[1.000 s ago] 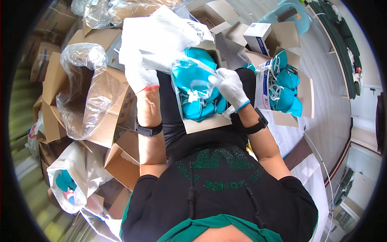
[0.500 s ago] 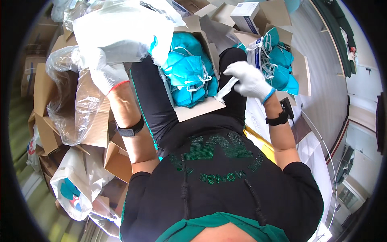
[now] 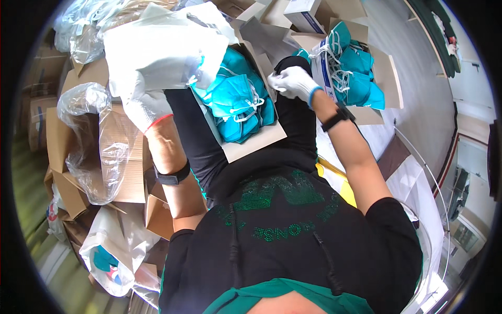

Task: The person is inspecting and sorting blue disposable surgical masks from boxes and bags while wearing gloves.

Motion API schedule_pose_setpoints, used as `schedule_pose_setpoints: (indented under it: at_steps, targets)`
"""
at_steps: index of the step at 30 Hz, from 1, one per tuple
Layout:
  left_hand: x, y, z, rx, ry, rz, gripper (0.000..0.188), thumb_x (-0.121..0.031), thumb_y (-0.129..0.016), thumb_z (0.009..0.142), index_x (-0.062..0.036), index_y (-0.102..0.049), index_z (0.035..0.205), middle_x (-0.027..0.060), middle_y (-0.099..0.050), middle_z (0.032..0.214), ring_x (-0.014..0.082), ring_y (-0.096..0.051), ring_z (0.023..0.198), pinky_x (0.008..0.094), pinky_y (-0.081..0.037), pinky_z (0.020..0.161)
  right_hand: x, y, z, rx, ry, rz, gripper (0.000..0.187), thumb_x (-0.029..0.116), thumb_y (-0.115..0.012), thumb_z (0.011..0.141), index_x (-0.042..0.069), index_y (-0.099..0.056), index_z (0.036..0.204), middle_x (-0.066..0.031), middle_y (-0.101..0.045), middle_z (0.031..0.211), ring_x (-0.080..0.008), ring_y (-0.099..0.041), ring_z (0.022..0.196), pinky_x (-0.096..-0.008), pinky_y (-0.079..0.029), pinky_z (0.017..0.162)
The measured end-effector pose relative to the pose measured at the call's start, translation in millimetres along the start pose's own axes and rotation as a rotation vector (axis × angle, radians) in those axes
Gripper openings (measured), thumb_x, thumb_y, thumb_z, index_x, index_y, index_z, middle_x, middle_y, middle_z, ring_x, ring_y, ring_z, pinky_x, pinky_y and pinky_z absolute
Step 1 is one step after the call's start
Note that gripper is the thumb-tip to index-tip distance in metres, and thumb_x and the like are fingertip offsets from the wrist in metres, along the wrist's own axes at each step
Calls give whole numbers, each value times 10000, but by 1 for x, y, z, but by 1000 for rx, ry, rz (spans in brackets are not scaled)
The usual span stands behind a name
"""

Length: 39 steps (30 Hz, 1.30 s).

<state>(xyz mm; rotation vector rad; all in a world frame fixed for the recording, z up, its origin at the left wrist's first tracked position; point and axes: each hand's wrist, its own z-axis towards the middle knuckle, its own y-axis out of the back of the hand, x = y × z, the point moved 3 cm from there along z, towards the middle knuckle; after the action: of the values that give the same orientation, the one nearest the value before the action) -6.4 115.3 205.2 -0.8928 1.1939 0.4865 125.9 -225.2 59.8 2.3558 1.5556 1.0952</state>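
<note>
My left hand [image 3: 137, 99], in a white glove with a red cuff, is closed on a white plastic bag [image 3: 157, 47]. The bag's mouth leans over a small open carton [image 3: 255, 145] between my thighs, and something teal shows at its lower edge. Inside the carton lie several teal face masks [image 3: 232, 97] with white straps, in a loose heap. To the right of the carton, over my right thigh, my right hand [image 3: 295, 82] wears a white glove with a blue cuff. Its fingers are curled together; whatever they may hold is hidden.
A second open carton [image 3: 392, 78] with teal masks stands at the right. Large brown cardboard boxes [image 3: 63, 141] and a clear plastic bag [image 3: 89, 157] are at my left. Below them sits a white sack [image 3: 99, 246] with teal items inside. A small white box [image 3: 303, 14] lies at the far side.
My right hand has moved left and its fingers have curled in. The white strip by the carton's near right corner no longer shows there. My left hand still holds the bag, slightly lower.
</note>
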Motion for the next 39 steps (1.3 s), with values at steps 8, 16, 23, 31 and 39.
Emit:
schedule_pose_setpoints:
  at_steps: [8,16,23,31,39]
  targets:
    - [5,-6,-19,81,36,-188,437,-42,-568,984,-8,-484,1412,149,-578,1336,269,-594,1209,416,-512,1021,-29,-65,107,323,-436,249,285,192,-514,945,41,-690,779,-143,-657,657,-234,-598,485,-406,-448,442]
    - [-9,2,-22,103,-397,731,270,-46,-581,969,4,-644,1227,138,-666,1184,229,-627,1107,359,-501,943,-3,-38,52,-552,-121,42,717,680,-440,957,23,-729,961,-259,-706,894,-410,-707,873,-458,-543,763]
    - [-32,-44,-33,304,-596,436,271,-10,-647,873,41,-697,1133,180,-705,1162,249,-692,965,340,-537,913,79,-8,-93,63,599,772,331,282,-666,957,8,-596,1129,-59,-650,895,-154,-647,700,-256,-520,540]
    - [-16,-67,-103,1101,-840,583,359,3,-666,721,-138,-707,1048,6,-733,1119,239,-667,1117,478,-448,1071,90,27,-129,60,881,624,475,268,-600,1008,-16,-504,1376,-133,-673,1181,-192,-674,1036,-332,-549,922]
    - [-4,-33,-105,955,-995,868,398,-161,-765,705,-205,-697,1095,-23,-707,1196,223,-608,1219,479,-409,1071,92,-8,-117,377,714,1176,554,296,-632,991,-15,-473,1420,-104,-618,1289,-188,-628,1138,-346,-528,969]
